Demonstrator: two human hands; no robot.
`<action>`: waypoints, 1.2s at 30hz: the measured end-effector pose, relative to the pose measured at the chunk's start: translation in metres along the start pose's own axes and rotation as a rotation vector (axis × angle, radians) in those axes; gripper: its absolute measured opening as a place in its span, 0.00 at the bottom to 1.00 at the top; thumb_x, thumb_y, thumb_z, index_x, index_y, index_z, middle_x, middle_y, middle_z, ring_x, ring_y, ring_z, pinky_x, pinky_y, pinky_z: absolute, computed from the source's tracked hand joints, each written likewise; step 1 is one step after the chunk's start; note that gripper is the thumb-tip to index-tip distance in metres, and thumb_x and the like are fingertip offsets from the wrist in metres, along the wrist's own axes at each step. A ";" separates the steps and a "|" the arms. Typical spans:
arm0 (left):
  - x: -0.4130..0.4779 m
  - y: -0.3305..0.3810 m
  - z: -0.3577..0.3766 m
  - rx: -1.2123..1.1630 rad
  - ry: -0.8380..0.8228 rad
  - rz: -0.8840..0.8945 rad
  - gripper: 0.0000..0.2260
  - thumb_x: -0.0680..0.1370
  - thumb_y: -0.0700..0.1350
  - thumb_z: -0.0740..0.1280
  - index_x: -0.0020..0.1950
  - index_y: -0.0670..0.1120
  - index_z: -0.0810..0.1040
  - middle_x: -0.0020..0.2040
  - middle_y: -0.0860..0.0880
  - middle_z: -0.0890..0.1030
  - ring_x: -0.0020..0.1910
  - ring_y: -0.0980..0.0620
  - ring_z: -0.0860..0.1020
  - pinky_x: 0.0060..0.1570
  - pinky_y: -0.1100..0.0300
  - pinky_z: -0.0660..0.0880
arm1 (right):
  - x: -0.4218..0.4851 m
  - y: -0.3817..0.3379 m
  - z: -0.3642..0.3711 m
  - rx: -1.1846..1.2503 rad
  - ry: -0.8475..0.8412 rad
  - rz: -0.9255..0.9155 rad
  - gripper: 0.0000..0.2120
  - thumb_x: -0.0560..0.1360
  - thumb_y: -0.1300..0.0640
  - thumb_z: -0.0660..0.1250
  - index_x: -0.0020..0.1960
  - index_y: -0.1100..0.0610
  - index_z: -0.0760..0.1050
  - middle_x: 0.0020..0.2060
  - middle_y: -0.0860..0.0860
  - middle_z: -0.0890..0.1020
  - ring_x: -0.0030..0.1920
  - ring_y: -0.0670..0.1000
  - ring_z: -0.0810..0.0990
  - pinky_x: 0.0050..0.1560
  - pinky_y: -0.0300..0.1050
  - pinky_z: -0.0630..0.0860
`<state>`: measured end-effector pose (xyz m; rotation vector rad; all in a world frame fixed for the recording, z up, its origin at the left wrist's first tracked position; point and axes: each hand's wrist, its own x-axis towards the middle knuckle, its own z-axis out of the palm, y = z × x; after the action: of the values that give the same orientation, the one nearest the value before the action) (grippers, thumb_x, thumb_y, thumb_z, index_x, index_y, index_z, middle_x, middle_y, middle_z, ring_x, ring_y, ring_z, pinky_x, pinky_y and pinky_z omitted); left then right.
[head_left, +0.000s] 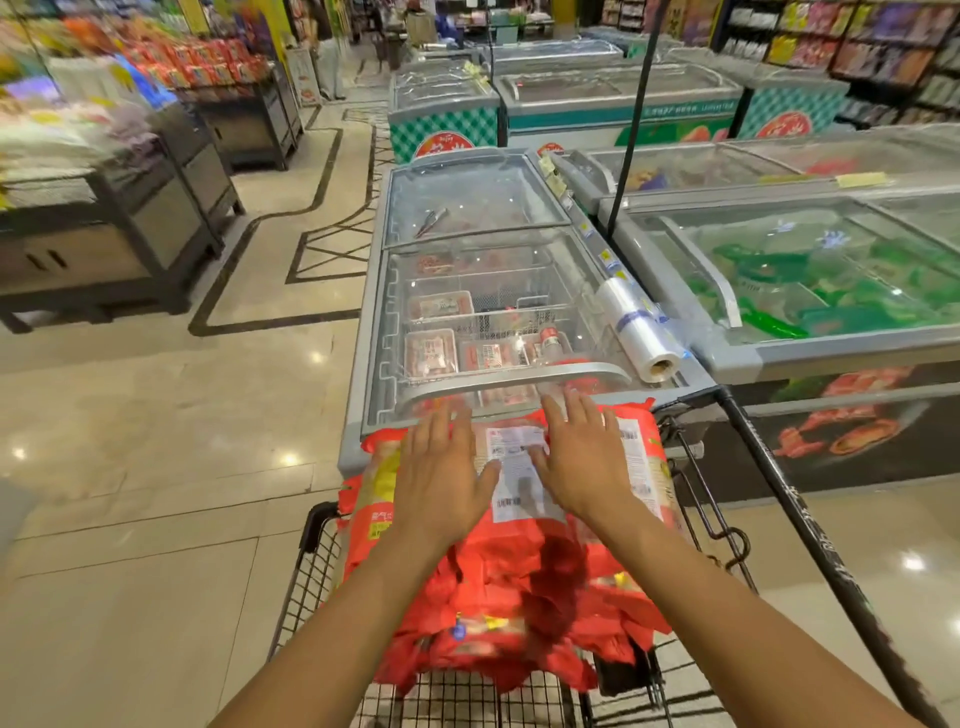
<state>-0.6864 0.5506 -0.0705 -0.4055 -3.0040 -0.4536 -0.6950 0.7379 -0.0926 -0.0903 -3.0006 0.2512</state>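
Note:
A large red and orange bag (519, 571) with a white printed label lies on top of a black wire shopping cart (306, 587) in front of me. My left hand (441, 473) lies flat on the bag's left part, fingers straight. Flat on the bag's right part, beside the label, is my right hand (587, 457), its fingers spread. Both forearms reach forward over the cart. More red packets are piled under the big bag.
The cart's front meets a glass-topped chest freezer (374, 291) holding trays of packed meat. A roll of plastic bags (636, 332) lies on its right rim. More freezers (737, 358) stand to the right, dark display stands (156, 208) to the left across a tiled aisle.

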 end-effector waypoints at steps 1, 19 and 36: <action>-0.008 -0.004 -0.011 0.007 0.037 -0.001 0.34 0.81 0.63 0.53 0.81 0.44 0.64 0.79 0.40 0.67 0.77 0.39 0.65 0.74 0.41 0.64 | -0.006 -0.014 -0.006 -0.022 0.019 -0.035 0.33 0.79 0.43 0.65 0.79 0.54 0.63 0.77 0.61 0.66 0.78 0.62 0.62 0.77 0.62 0.55; -0.303 -0.210 -0.208 0.271 0.317 -0.528 0.36 0.83 0.62 0.59 0.85 0.48 0.49 0.85 0.45 0.52 0.83 0.42 0.53 0.80 0.44 0.50 | -0.170 -0.389 -0.092 0.102 0.079 -0.663 0.35 0.82 0.40 0.57 0.83 0.51 0.49 0.82 0.57 0.52 0.82 0.59 0.50 0.80 0.60 0.44; -0.588 -0.350 -0.296 0.418 0.490 -1.204 0.37 0.81 0.61 0.63 0.84 0.46 0.55 0.84 0.43 0.58 0.82 0.41 0.56 0.81 0.43 0.52 | -0.364 -0.690 -0.093 0.232 -0.058 -1.353 0.36 0.82 0.42 0.59 0.83 0.52 0.48 0.83 0.57 0.51 0.82 0.58 0.49 0.80 0.61 0.47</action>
<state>-0.2049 -0.0064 0.0464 1.3550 -2.3918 0.0647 -0.3558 0.0485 0.0700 1.8165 -2.3346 0.3932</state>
